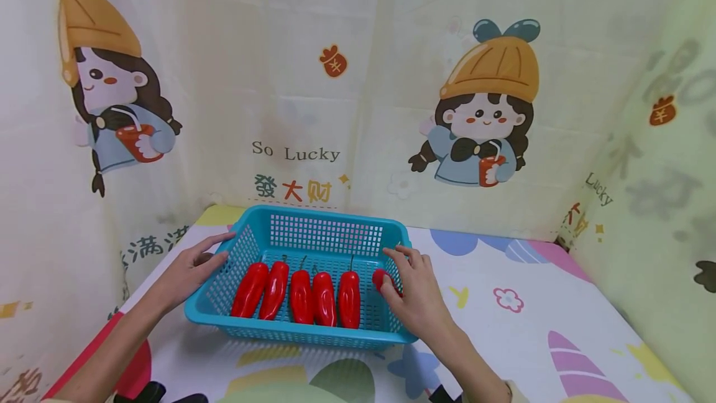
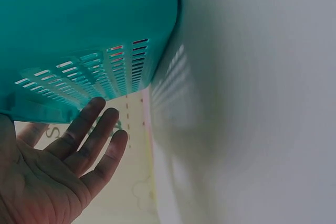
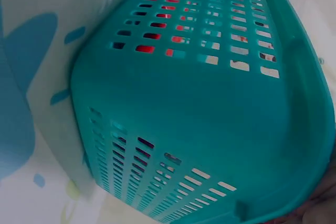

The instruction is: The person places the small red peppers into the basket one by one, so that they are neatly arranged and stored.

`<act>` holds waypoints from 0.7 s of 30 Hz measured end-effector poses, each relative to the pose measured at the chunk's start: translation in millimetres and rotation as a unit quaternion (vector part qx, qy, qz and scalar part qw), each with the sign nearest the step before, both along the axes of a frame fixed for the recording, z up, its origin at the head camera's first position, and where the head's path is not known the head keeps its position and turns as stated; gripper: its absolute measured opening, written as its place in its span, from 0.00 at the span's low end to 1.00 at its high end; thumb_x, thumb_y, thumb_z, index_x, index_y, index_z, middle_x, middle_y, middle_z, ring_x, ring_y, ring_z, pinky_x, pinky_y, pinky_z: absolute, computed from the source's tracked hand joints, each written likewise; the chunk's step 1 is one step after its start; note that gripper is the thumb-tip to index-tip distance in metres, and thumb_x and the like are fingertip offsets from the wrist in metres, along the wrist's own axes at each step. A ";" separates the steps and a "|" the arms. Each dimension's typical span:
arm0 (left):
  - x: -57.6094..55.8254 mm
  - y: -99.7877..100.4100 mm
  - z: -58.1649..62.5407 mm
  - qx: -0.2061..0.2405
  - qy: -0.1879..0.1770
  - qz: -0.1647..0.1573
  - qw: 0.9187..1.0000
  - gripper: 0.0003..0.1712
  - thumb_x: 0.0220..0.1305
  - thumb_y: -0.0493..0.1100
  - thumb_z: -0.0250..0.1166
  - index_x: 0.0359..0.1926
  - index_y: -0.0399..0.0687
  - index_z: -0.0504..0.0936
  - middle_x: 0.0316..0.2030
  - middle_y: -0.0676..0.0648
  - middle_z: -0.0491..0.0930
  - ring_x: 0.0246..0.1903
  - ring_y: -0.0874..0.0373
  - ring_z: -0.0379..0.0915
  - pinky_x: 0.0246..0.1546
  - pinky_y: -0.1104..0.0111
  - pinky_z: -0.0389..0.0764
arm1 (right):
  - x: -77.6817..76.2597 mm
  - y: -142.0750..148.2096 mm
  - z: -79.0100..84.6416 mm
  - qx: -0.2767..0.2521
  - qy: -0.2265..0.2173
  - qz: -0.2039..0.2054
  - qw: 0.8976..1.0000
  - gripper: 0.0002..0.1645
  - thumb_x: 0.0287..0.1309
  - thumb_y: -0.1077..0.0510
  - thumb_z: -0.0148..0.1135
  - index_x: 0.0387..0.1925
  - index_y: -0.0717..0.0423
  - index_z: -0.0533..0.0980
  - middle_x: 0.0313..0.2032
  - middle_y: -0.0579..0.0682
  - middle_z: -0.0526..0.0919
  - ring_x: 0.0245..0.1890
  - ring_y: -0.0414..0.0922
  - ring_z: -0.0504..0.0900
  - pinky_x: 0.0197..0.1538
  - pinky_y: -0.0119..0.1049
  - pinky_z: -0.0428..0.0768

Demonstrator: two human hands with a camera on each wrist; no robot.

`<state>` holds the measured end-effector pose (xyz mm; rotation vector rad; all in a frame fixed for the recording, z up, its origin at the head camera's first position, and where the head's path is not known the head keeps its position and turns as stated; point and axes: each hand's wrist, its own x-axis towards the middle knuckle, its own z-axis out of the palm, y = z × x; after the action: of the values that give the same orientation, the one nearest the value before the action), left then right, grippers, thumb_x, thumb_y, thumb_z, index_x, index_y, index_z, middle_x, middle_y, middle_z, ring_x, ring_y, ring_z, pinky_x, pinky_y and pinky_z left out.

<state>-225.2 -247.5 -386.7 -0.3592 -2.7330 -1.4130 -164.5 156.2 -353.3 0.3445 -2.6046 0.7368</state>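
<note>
A blue-green plastic basket (image 1: 279,327) holds several glossy red chili peppers (image 1: 302,297) with dark stems, lying side by side. My left hand (image 1: 184,272) is at the basket's left side, fingertips at the rim. In the left wrist view, that left hand (image 2: 68,166) has its fingers loosely extended beside the basket wall (image 2: 84,19). Over the basket's right end, my right hand (image 1: 416,291) holds another red chili pepper (image 1: 379,278) between thumb and fingers, mostly hidden by the hand. The right wrist view is filled by the basket's outer corner (image 3: 184,103).
The basket stands on a table with a colourful printed cover (image 1: 492,341). Behind and to both sides hangs a pale cloth (image 1: 369,111) with cartoon figures and lettering. Dark straps (image 1: 151,392) show at the lower edge near the forearms.
</note>
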 end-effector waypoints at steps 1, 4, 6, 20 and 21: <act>0.0 0.3 0.2 0.002 -0.001 0.000 1.000 0.36 0.77 0.48 0.57 0.78 0.42 0.59 0.63 0.21 0.71 0.52 0.29 0.79 0.34 0.55 0.89 | -0.3 -0.1 -1.0 0.003 0.004 0.000 1.000 0.38 0.52 0.62 0.74 0.66 0.57 0.74 0.65 0.61 0.74 0.61 0.58 0.73 0.44 0.52 0.88; -0.4 0.8 0.3 0.006 -0.004 -0.003 1.000 0.36 0.76 0.47 0.58 0.78 0.42 0.58 0.63 0.21 0.70 0.53 0.28 0.78 0.34 0.55 0.89 | -0.5 -0.1 -3.6 0.013 0.020 0.002 1.000 0.34 0.55 0.63 0.71 0.65 0.58 0.75 0.64 0.62 0.75 0.59 0.58 0.74 0.46 0.53 0.88; -0.8 0.7 0.2 0.008 -0.004 -0.006 1.000 0.36 0.76 0.47 0.58 0.79 0.42 0.58 0.64 0.21 0.70 0.53 0.28 0.78 0.34 0.55 0.89 | -0.5 0.2 -5.1 0.017 0.028 0.004 0.999 0.33 0.56 0.63 0.70 0.64 0.58 0.76 0.63 0.62 0.76 0.59 0.58 0.74 0.46 0.53 0.87; -1.2 -1.0 -0.8 0.006 0.003 -0.006 1.000 0.37 0.76 0.48 0.58 0.79 0.42 0.58 0.63 0.22 0.71 0.50 0.31 0.80 0.33 0.56 0.89 | 2.2 3.5 -7.1 -0.002 0.044 0.003 0.999 0.34 0.55 0.62 0.73 0.64 0.57 0.76 0.63 0.60 0.76 0.58 0.56 0.75 0.46 0.52 0.88; -0.9 -0.9 -0.9 0.004 0.004 -0.004 1.000 0.36 0.76 0.47 0.58 0.78 0.42 0.58 0.63 0.22 0.71 0.50 0.31 0.81 0.33 0.56 0.89 | 2.8 4.5 -6.8 -0.003 0.046 0.004 0.999 0.33 0.55 0.62 0.73 0.64 0.58 0.76 0.63 0.60 0.77 0.58 0.56 0.75 0.46 0.52 0.87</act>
<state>-226.1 -248.4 -387.6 -0.3747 -2.7220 -1.4210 -161.6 160.7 -360.0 0.3783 -2.5146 0.7153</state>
